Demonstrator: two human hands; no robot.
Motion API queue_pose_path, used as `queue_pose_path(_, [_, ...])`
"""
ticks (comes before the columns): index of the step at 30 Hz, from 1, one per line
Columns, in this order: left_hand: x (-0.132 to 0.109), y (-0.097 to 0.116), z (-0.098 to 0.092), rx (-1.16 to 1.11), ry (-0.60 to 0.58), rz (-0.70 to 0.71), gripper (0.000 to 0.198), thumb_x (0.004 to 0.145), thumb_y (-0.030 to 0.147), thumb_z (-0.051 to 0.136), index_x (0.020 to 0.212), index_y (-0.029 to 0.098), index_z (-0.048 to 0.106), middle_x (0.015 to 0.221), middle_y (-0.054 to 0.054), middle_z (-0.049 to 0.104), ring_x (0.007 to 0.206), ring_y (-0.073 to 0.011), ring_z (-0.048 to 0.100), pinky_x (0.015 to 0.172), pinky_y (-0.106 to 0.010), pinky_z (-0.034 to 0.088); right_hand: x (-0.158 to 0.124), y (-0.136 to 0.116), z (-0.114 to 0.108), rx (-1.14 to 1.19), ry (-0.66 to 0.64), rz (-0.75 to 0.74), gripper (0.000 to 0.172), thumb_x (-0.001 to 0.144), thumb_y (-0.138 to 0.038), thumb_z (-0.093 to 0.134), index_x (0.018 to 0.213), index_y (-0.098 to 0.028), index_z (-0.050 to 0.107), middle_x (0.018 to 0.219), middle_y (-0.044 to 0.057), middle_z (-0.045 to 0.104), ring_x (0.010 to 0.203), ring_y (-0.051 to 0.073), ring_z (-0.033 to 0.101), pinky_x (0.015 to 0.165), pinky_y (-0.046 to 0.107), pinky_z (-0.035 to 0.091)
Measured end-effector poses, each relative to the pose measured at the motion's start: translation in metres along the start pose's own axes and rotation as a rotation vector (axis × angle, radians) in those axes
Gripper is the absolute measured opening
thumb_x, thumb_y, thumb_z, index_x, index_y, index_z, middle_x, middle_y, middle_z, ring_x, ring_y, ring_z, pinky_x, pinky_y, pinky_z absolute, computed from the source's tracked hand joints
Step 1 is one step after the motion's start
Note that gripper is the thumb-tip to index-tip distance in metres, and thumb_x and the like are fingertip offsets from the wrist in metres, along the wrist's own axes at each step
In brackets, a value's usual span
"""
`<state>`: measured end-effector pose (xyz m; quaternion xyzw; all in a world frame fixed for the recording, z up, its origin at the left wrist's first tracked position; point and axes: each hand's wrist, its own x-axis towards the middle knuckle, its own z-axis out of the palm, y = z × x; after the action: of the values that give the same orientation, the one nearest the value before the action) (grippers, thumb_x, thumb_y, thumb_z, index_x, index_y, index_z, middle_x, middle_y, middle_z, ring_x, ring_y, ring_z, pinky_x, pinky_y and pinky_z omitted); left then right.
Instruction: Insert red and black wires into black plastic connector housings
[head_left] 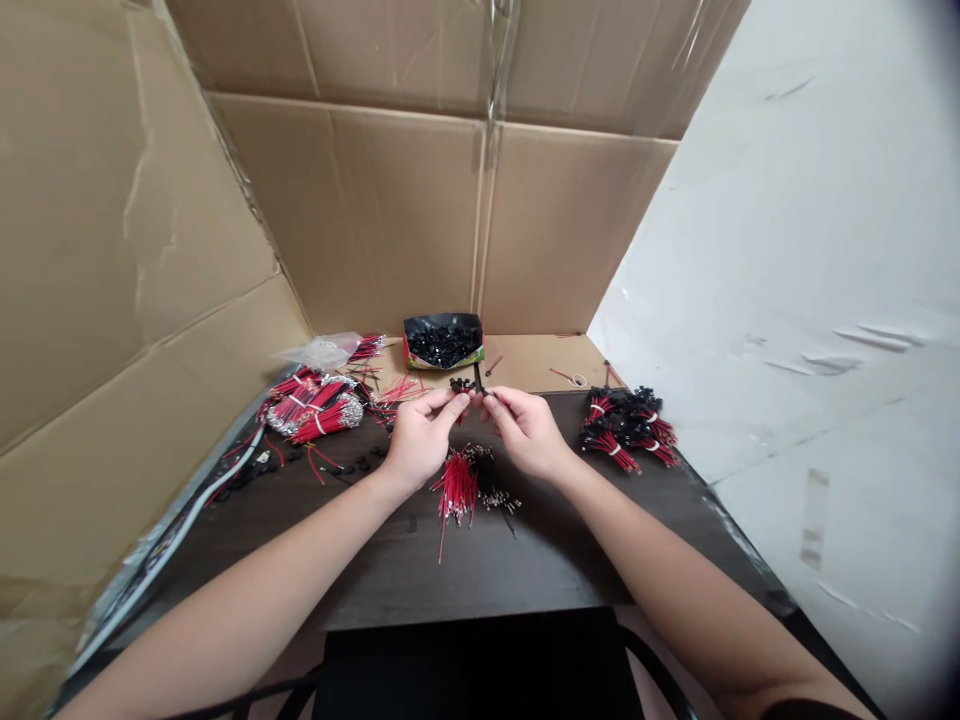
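My left hand (421,437) is closed in a pinch on a small cluster of black plastic connectors (460,384), with a bit of red wire showing beneath them. Close beside it, my right hand (527,437) pinches a small dark piece at its fingertips, too small to name. The two sets of fingertips nearly meet over the dark table (525,570). Just below the hands lies a loose pile of short red wires (457,487) with metal ends. Black wires (489,478) with similar tips lie against its right side.
An open box (442,321) full of black connectors stands behind the hands, on a cardboard sheet (540,362). Tied red wire bundles (311,408) lie at left, near a clear plastic bag (322,350). Tied bundles with black connectors (615,435) lie at right. Cardboard walls (390,210) surround the table.
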<state>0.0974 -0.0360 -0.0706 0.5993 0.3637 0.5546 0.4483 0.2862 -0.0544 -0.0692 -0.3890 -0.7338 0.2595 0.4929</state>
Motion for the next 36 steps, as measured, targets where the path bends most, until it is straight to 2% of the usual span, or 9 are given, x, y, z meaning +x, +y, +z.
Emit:
queue_pose_path(4, [0.001,0.0,0.001,-0.018,0.04,-0.019,0.031,0.09,0.044,0.082,0.083,0.014,0.084,0.087,-0.01,0.08,0.085,-0.0224,0.069,0.084,-0.035,0.056,0.002,0.0,0.003,-0.072,0.149,-0.089,0.027,0.112,-0.037,0.055,0.108,-0.021,0.077,0.097,0.008,0.06,0.091,0.022,0.061,0.082,0.037,0.052])
queue_pose_path(7, [0.0,-0.001,0.002,-0.022,0.034,-0.039,0.031,0.089,0.044,0.082,0.081,0.014,0.084,0.086,-0.01,0.08,0.085,-0.0227,0.07,0.085,-0.035,0.056,0.002,0.001,0.005,-0.034,0.166,-0.071,0.026,0.112,-0.037,0.057,0.116,-0.023,0.079,0.098,0.008,0.06,0.092,0.023,0.062,0.08,0.037,0.055])
queue_pose_path(12, [-0.005,-0.002,0.005,-0.056,0.035,-0.081,0.028,0.087,0.041,0.084,0.093,0.014,0.088,0.088,-0.009,0.082,0.083,-0.0226,0.07,0.083,-0.035,0.057,-0.001,0.002,0.009,-0.009,0.209,-0.079,0.023,0.11,-0.034,0.061,0.118,-0.023,0.079,0.101,0.009,0.065,0.091,0.022,0.065,0.078,0.037,0.058])
queue_pose_path(14, [-0.006,-0.003,0.006,-0.057,0.029,-0.081,0.027,0.088,0.04,0.083,0.089,0.014,0.088,0.087,-0.009,0.081,0.083,-0.0221,0.069,0.081,-0.034,0.056,-0.002,0.002,0.012,-0.01,0.23,-0.069,0.022,0.11,-0.033,0.061,0.122,-0.023,0.076,0.106,0.009,0.068,0.092,0.022,0.067,0.079,0.037,0.059])
queue_pose_path(17, [-0.008,-0.003,0.008,-0.077,0.02,-0.088,0.026,0.088,0.041,0.083,0.085,0.015,0.087,0.084,-0.008,0.08,0.08,-0.0206,0.067,0.08,-0.033,0.055,-0.004,0.002,0.017,0.088,0.248,-0.018,0.016,0.109,-0.035,0.064,0.117,-0.022,0.07,0.107,0.009,0.071,0.088,0.02,0.07,0.079,0.036,0.062])
queue_pose_path(20, [-0.009,-0.003,0.01,-0.118,0.028,-0.107,0.027,0.087,0.041,0.085,0.085,0.015,0.087,0.083,-0.007,0.079,0.079,-0.0194,0.066,0.078,-0.032,0.054,-0.006,0.003,0.023,0.19,0.254,0.003,0.014,0.106,-0.035,0.068,0.106,-0.022,0.063,0.1,0.006,0.072,0.083,0.019,0.072,0.078,0.035,0.063])
queue_pose_path(26, [-0.011,-0.007,0.013,-0.187,0.067,-0.137,0.03,0.084,0.044,0.087,0.092,0.015,0.088,0.091,-0.008,0.081,0.087,-0.021,0.068,0.088,-0.034,0.055,-0.01,0.007,0.032,0.164,0.253,0.01,0.014,0.106,-0.035,0.069,0.103,-0.022,0.067,0.098,0.007,0.071,0.083,0.02,0.072,0.08,0.038,0.063])
queue_pose_path(31, [-0.011,-0.013,0.012,-0.264,0.056,-0.166,0.029,0.084,0.042,0.089,0.098,0.016,0.088,0.104,-0.01,0.083,0.097,-0.0229,0.073,0.099,-0.038,0.055,-0.01,0.006,0.033,0.246,0.229,0.126,0.022,0.102,-0.041,0.073,0.104,-0.02,0.068,0.103,0.009,0.076,0.083,0.02,0.074,0.079,0.036,0.064])
queue_pose_path(36, [-0.011,-0.016,0.012,-0.246,0.074,-0.189,0.031,0.082,0.043,0.089,0.098,0.015,0.088,0.102,-0.011,0.083,0.095,-0.023,0.073,0.095,-0.038,0.056,-0.009,0.009,0.033,0.25,0.207,0.229,0.03,0.1,-0.049,0.074,0.105,-0.02,0.068,0.102,0.01,0.078,0.078,0.02,0.073,0.072,0.034,0.062])
